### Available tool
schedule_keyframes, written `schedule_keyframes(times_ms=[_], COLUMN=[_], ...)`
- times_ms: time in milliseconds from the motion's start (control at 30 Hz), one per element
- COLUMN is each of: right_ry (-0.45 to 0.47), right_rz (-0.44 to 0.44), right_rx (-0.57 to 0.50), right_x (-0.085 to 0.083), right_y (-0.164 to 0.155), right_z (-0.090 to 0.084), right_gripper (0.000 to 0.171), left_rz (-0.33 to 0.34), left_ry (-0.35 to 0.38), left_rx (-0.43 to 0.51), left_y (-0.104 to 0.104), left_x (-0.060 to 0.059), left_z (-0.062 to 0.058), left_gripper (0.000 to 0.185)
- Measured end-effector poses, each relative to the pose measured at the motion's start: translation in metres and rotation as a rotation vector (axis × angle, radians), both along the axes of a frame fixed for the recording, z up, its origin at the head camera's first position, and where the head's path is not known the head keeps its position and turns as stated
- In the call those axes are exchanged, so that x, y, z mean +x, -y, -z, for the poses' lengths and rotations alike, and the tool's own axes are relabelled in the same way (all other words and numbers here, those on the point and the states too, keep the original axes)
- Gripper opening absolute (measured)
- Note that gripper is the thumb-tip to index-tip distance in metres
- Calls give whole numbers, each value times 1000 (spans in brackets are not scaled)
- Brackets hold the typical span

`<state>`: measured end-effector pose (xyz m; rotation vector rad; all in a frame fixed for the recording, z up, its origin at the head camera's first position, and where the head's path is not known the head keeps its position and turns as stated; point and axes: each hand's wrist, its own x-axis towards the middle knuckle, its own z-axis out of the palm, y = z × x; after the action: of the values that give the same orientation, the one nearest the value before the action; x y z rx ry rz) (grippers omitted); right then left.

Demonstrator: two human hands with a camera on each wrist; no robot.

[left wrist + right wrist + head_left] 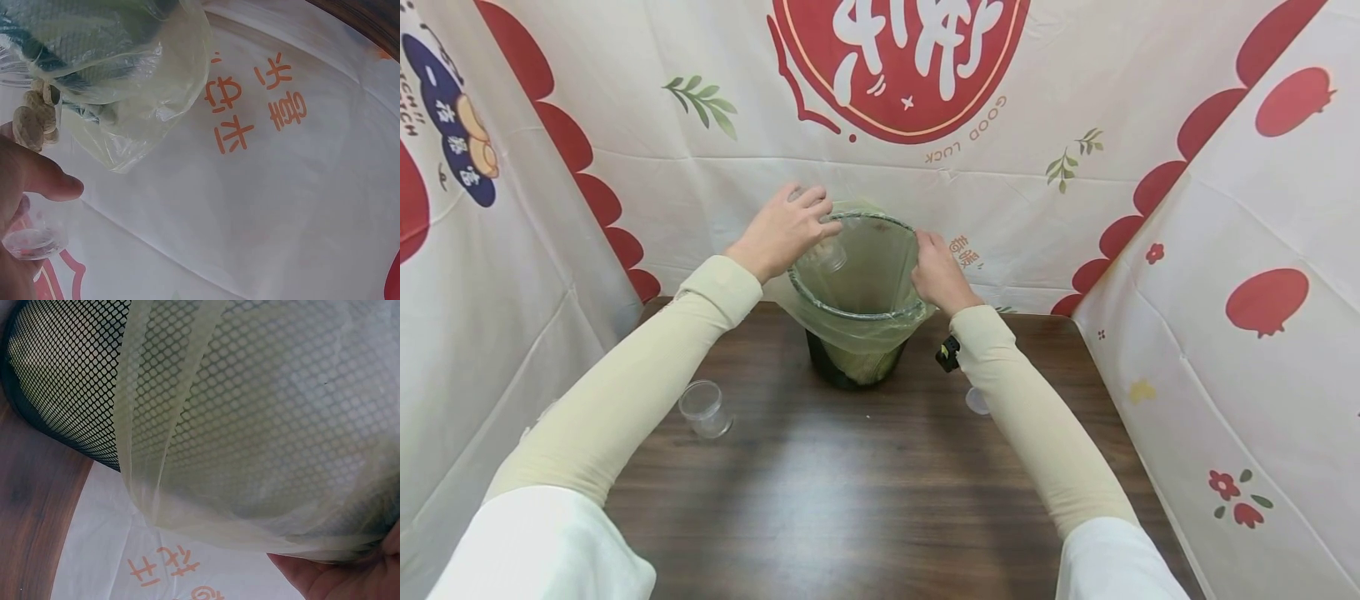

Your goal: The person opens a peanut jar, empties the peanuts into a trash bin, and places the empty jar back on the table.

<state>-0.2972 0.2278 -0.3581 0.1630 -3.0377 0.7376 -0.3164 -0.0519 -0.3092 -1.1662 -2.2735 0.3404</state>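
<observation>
My left hand [790,223] holds a clear jar [827,255] tilted over the mouth of a dark mesh wastebasket [69,375]. Peanuts [37,119] show in the jar in the left wrist view, close beside the basket's rim. A pale yellow-green plastic bag [827,321] lines the basket and folds down over its outside. On the basket's right side, my right hand [940,271] grips the rim and the bag edge together. The right wrist view shows part of that hand at the lower right, against the bag. The basket stands at the table's far edge.
Another clear jar [704,408] stands on the dark wooden table [820,483] at the left. A small translucent round piece [977,401] lies by the right forearm. Printed cloth [730,192] hangs behind the basket and along both sides.
</observation>
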Motion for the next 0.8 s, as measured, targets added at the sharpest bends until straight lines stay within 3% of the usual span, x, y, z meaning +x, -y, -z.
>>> schedule_keyframes(times_ms=[233,433,800], right_ry=[-19,-10,-11], right_rz=[-10,-7,-5], right_rx=[17,14,7], right_x=[0,-1,0], right_y=[-1,-1,0], right_z=[0,1,0], right_gripper=[74,75,76], left_rz=[-28,-6,54], left_ry=[11,12,-27], left_rx=[-46,12,143], left_y=[-2,-3,-6], left_x=[2,4,10], left_z=[-1,-6,-36], left_gripper=[44,42,45])
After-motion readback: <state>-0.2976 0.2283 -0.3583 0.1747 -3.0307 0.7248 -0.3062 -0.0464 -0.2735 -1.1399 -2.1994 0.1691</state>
